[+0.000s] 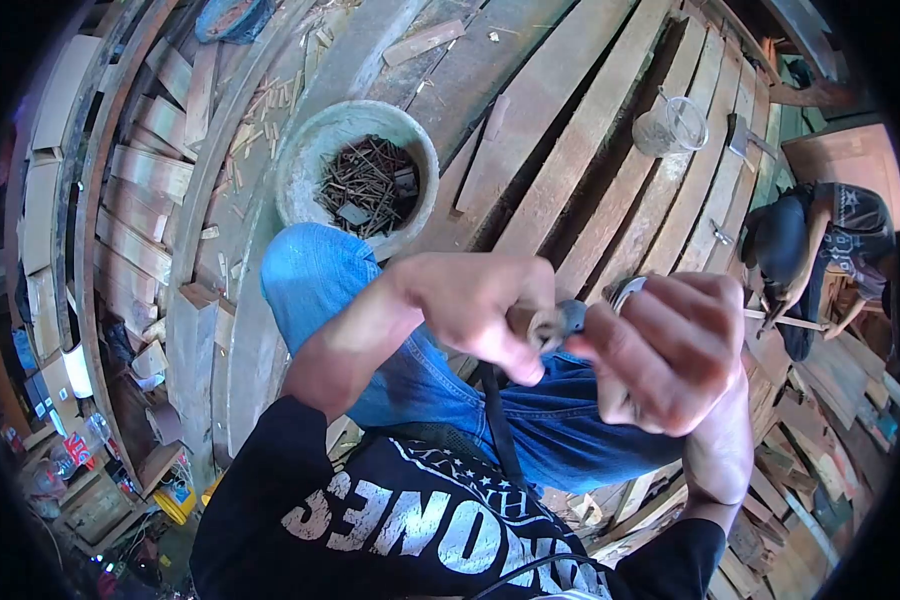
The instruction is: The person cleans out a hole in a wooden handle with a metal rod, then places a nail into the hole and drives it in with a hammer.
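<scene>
My left hand [485,305], its fingers closed, grips a short brown cylinder [537,328] with a hole in its end. Facing it, my right hand [670,345] is curled around a small grey piece [573,315], whose kind I cannot make out. A pale, shiny curved piece [627,291] shows at the top of the right hand. The two hands are close together above my lap, and motion blurs both. Beyond my left knee stands a pale round bucket [295,165] holding many thin brown nails or pegs [370,185].
Long wooden planks [570,130] lie ahead with gaps between them. On them stand a clear container [673,128] and a hatchet [738,136]. At the right, another person [850,225] bends over with a thin stick [795,319]. Wood offcuts [810,450] lie at the lower right; a blue bag [232,20] lies at the upper left.
</scene>
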Available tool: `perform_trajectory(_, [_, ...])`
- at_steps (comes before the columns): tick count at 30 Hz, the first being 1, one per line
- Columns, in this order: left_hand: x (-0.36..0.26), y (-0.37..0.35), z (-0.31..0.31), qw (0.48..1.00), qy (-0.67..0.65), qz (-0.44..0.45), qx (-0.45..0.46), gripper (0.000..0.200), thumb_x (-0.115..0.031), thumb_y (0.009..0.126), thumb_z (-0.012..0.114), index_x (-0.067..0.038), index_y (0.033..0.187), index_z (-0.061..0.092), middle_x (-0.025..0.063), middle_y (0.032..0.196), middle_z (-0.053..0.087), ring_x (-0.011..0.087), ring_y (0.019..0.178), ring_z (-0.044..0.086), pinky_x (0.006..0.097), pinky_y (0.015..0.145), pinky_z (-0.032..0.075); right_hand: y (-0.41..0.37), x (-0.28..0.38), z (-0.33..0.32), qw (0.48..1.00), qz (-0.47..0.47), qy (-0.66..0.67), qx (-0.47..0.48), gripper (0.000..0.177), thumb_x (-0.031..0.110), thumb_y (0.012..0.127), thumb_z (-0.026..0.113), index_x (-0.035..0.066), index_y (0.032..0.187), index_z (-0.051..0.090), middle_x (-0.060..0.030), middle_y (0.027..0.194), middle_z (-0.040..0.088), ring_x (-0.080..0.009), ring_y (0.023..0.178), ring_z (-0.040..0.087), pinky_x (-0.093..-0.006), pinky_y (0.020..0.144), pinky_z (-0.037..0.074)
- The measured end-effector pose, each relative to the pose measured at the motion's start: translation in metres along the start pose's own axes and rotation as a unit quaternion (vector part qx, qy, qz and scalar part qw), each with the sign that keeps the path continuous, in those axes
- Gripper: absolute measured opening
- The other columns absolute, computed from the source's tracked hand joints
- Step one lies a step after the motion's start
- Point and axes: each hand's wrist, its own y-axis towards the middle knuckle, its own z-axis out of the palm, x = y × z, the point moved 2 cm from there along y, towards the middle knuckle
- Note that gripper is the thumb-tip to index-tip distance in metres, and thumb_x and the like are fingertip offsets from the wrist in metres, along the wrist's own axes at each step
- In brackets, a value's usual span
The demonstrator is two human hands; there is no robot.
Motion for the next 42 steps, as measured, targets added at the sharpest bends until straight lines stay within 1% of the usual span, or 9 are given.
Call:
perform_trajectory(2, [-0.003, 0.002, 0.000, 0.997, -0.046, 0.018, 0.051, 0.031, -0.009, 0.080, 0.070, -0.001, 0.057, 0.050, 0.0071, 0.048, 0.047, 0.0190, 0.041, 0.042, 0.0330, 0.043, 0.030, 0.004, 0.009, 0.002, 0.999, -0.037, -0.016, -0.006, 0.028, 0.014, 0.050, 0.063, 0.001, 0.075, 0.060, 0.0026, 0.059, 0.036, -0.0107, 0.047, 0.043, -0.0256, 0.036, 0.033])
perform_trajectory(12, [0.006, -0.005, 0.000, 0.996, -0.085, 0.006, -0.002, 0.026, -0.010, 0.079, 0.075, -0.006, 0.062, 0.056, -0.0084, 0.052, 0.043, 0.0035, 0.049, 0.036, 0.0265, 0.047, 0.026, -0.002, 0.007, 0.012, 0.986, 0.121, 0.104, -0.038, 0.037, 0.023, 0.074, 0.080, -0.002, 0.098, 0.067, -0.0050, 0.060, 0.058, -0.0173, 0.046, 0.057, -0.0296, 0.042, 0.041])
perform_trajectory(16, [0.000, 0.001, -0.003, 0.998, -0.003, 0.043, -0.054, 0.014, -0.010, 0.081, 0.075, -0.003, 0.074, 0.065, -0.0060, 0.059, 0.055, 0.0021, 0.053, 0.044, 0.0260, 0.047, 0.031, -0.005, 0.006, 0.021, 0.983, 0.129, 0.127, -0.028, 0.038, 0.021, 0.077, 0.081, -0.003, 0.104, 0.068, -0.0038, 0.056, 0.059, -0.0117, 0.044, 0.058, -0.0270, 0.043, 0.043])
perform_trajectory(17, [-0.008, 0.001, -0.009, 0.994, 0.038, 0.033, -0.100, 0.017, -0.008, 0.075, 0.079, 0.000, 0.084, 0.067, 0.0049, 0.074, 0.067, 0.0064, 0.066, 0.059, 0.0252, 0.054, 0.045, -0.009, 0.004, 0.021, 0.977, 0.157, 0.130, -0.066, 0.038, 0.020, 0.077, 0.081, -0.003, 0.104, 0.068, -0.0029, 0.053, 0.056, -0.0100, 0.043, 0.055, -0.0258, 0.042, 0.042])
perform_trajectory(20, [-0.017, 0.006, -0.005, 0.814, 0.375, 0.180, -0.405, 0.024, -0.021, 0.080, 0.078, -0.001, 0.078, 0.065, 0.0040, 0.061, 0.059, 0.0052, 0.059, 0.059, 0.0243, 0.049, 0.041, -0.006, -0.002, 0.011, 0.968, 0.209, 0.075, -0.118, 0.035, 0.019, 0.077, 0.082, -0.001, 0.103, 0.069, 0.0027, 0.047, 0.043, -0.0061, 0.039, 0.039, -0.0236, 0.039, 0.028])
perform_trajectory(26, [-0.006, 0.004, -0.009, 0.757, 0.365, 0.100, -0.533, 0.045, -0.020, 0.087, 0.071, -0.005, 0.055, 0.045, 0.0048, 0.046, 0.035, 0.0050, 0.045, 0.030, 0.0299, 0.040, 0.025, 0.002, 0.010, 0.012, 0.952, 0.290, 0.076, -0.059, 0.015, 0.013, 0.085, 0.074, 0.000, 0.092, 0.069, -0.0008, 0.052, 0.050, -0.0084, 0.042, 0.046, -0.0236, 0.043, 0.034])
perform_trajectory(29, [-0.008, 0.006, -0.007, 0.739, 0.365, 0.119, -0.554, 0.047, -0.015, 0.087, 0.070, -0.004, 0.053, 0.039, 0.0054, 0.045, 0.029, 0.0079, 0.047, 0.023, 0.0314, 0.040, 0.021, -0.002, 0.007, 0.015, 0.938, 0.323, 0.097, -0.078, 0.011, 0.003, 0.087, 0.066, 0.002, 0.079, 0.060, -0.0102, 0.056, 0.054, -0.0258, 0.043, 0.056, -0.0351, 0.042, 0.041])
perform_trajectory(40, [0.003, 0.017, -0.001, 0.638, 0.472, 0.114, -0.598, 0.032, -0.010, 0.079, 0.072, -0.002, 0.060, 0.046, 0.0131, 0.048, 0.041, 0.0302, 0.040, 0.042, 0.0350, 0.041, 0.033, -0.005, 0.009, 0.017, 0.928, 0.365, 0.056, -0.048, 0.014, 0.004, 0.087, 0.067, 0.001, 0.076, 0.058, -0.0116, 0.052, 0.051, -0.0266, 0.041, 0.054, -0.0365, 0.040, 0.039])
perform_trajectory(42, [0.003, 0.016, 0.002, 0.681, 0.436, 0.104, -0.579, 0.030, -0.010, 0.078, 0.072, -0.002, 0.061, 0.048, 0.0127, 0.048, 0.041, 0.0285, 0.040, 0.041, 0.0343, 0.041, 0.033, -0.006, 0.009, 0.018, 0.925, 0.371, 0.063, -0.056, 0.014, 0.004, 0.086, 0.067, 0.001, 0.075, 0.058, -0.0113, 0.053, 0.051, -0.0261, 0.041, 0.054, -0.0366, 0.039, 0.039])
